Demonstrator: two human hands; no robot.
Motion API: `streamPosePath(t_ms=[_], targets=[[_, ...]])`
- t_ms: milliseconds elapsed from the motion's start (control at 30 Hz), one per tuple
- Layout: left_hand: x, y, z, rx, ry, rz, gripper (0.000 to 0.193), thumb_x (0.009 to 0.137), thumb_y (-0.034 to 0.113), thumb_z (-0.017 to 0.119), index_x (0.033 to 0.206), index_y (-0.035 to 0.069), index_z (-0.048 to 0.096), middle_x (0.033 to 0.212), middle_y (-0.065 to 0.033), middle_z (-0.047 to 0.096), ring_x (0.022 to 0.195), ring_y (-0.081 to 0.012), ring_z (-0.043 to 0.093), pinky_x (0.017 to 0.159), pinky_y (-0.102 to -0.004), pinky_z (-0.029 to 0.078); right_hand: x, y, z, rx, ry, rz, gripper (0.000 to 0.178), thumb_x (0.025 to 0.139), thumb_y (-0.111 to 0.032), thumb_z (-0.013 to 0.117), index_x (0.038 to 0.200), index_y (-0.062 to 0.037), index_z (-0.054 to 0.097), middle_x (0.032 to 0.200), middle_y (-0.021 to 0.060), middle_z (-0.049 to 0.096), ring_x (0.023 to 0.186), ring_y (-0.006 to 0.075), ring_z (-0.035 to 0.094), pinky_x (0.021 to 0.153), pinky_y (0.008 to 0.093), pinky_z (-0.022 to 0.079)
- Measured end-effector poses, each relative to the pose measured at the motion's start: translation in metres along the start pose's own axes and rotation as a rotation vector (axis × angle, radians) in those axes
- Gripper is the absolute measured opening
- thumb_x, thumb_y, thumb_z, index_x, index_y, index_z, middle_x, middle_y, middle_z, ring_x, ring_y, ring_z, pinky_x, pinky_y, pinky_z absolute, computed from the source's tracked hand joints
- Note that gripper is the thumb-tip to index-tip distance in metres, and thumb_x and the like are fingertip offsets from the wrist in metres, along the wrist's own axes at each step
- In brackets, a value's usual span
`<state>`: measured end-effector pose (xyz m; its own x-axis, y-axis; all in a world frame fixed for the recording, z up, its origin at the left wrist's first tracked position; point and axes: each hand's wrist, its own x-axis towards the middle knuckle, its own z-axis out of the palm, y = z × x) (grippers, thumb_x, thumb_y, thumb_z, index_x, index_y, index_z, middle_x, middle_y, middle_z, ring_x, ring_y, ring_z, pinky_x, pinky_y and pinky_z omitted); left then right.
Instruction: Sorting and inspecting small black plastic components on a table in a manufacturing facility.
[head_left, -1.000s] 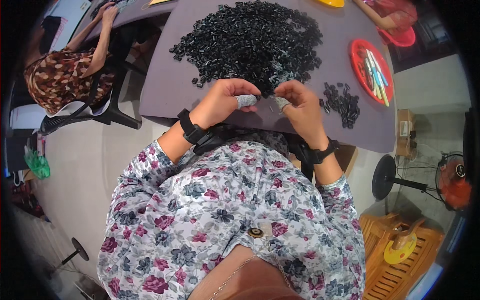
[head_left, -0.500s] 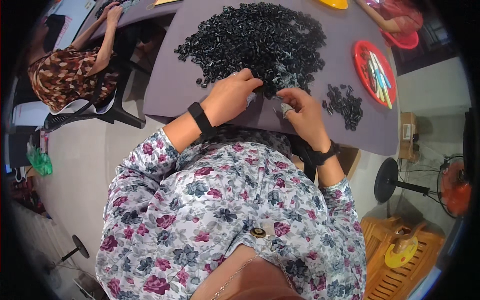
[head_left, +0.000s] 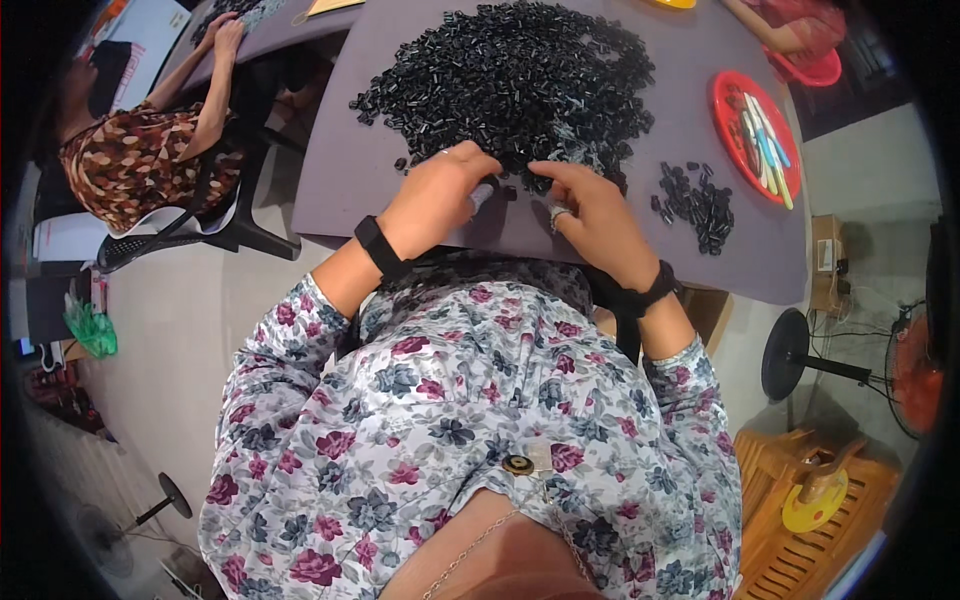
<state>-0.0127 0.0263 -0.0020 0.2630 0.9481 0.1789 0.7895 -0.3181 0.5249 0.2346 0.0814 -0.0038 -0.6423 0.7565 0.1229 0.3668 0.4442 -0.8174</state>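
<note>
While our R hand (head_left: pixel 597 218) grip's parted & we can't tell L hand (head_left: pixel 437 200) grip, we'd best pinch small black pcs (head_left: pixel 510 90) singly.

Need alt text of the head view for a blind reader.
Left hand and right hand are at the near edge of a heap of small black pieces on a grey table; a smaller pile and red tray lie to the right.
</note>
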Motion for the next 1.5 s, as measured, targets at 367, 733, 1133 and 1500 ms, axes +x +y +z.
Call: streamPosePath(t_ms=[367,733,1133,1500], targets=[[-0.002,-0.002,-0.004,0.061,-0.023,-0.021,0.045,0.074,-0.009,0.064,0.117,0.004,0.071,0.108,-0.0129,0.064,0.105,-0.0364,0.064,0.087,-0.0445,0.055,-0.009,0.018,-0.011,-0.093,0.002,0.029,0.052,0.079,0.002,0.063,0.13,-0.0054,0.066,0.094,0.0133,0.064,0.084,0.0306,0.064,0.077,0.0399,0.053],[0.003,-0.015,-0.008,0.032,-0.04,-0.039,0.044,0.074,-0.012,0.061,0.114,0.002,0.071,0.111,-0.0141,0.065,0.105,-0.0382,0.065,0.086,-0.0463,0.054,-0.017,0.024,-0.01,0.016,0.048,0.01,0.049,0.08,0.002,0.062,0.128,-0.0042,0.067,0.09,0.0116,0.061,0.079,0.0261,0.061,0.073,0.0372,0.05],[0.01,-0.026,-0.009,0.152,-0.087,0.01,0.039,0.075,-0.011,0.061,0.11,0.002,0.072,0.105,-0.0143,0.067,0.104,-0.0391,0.064,0.088,-0.0474,0.053,-0.019,0.022,-0.007,0.043,0.054,0.016,0.046,0.08,0.002,0.063,0.125,-0.0035,0.067,0.092,0.0102,0.062,0.077,0.0239,0.061,0.073,0.0358,0.051],[0.026,-0.01,-0.016,0.09,0.041,-0.008,0.036,0.075,-0.009,0.064,0.108,0.003,0.072,0.103,-0.015,0.067,0.103,-0.0387,0.064,0.086,-0.0465,0.053,-0.02,0.012,-0.004,0.076,0.033,0.072,0.048,0.078,0.006,0.061,0.125,-0.0036,0.068,0.091,0.0064,0.058,0.077,0.0167,0.057,0.071,0.0301,0.048]])
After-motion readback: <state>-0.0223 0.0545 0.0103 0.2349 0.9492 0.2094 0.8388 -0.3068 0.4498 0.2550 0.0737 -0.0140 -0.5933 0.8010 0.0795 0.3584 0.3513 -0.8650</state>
